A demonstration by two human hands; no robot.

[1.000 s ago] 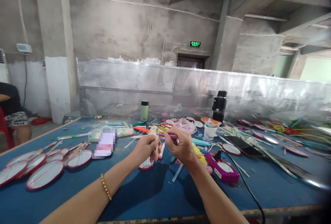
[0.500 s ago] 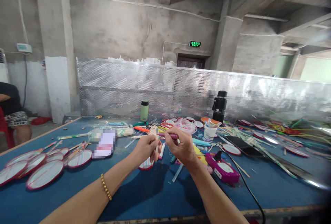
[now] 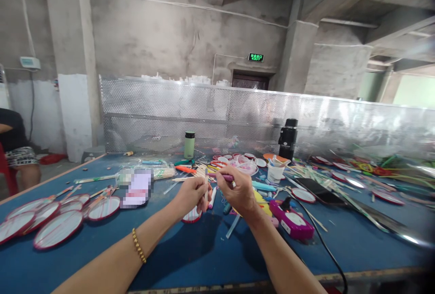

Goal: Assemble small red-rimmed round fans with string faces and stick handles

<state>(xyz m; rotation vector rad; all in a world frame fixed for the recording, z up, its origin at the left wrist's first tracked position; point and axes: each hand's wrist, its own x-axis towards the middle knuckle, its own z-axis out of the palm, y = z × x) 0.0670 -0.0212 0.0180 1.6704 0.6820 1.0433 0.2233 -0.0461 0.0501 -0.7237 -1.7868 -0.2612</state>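
My left hand [image 3: 192, 194] is closed around a thin pale stick [image 3: 205, 177] that stands up from the fingers. Below that hand, a round white disc with a red rim [image 3: 191, 216] shows in part; whether it joins the stick is hidden. My right hand [image 3: 239, 190] grips a purple marker pen [image 3: 227, 177], its tip pointing left at the stick, touching or very close. Just under the hands lies a pale marker with a pink end [image 3: 212, 198]. A translucent strip [image 3: 233, 226] rests below my right wrist.
Several red-rimmed round discs [image 3: 58, 229] overlap at left, near a phone-like lilac object [image 3: 137, 188]. A purple device [image 3: 292, 219] with a black cable sits right. Behind stand a white cup [image 3: 274, 174], a green bottle [image 3: 189, 145] and a black flask [image 3: 287, 141]. A person [image 3: 16, 149] sits far left.
The view has shifted very slightly. Both hands keep the same hold, with the pen still at the stick; little else differs.
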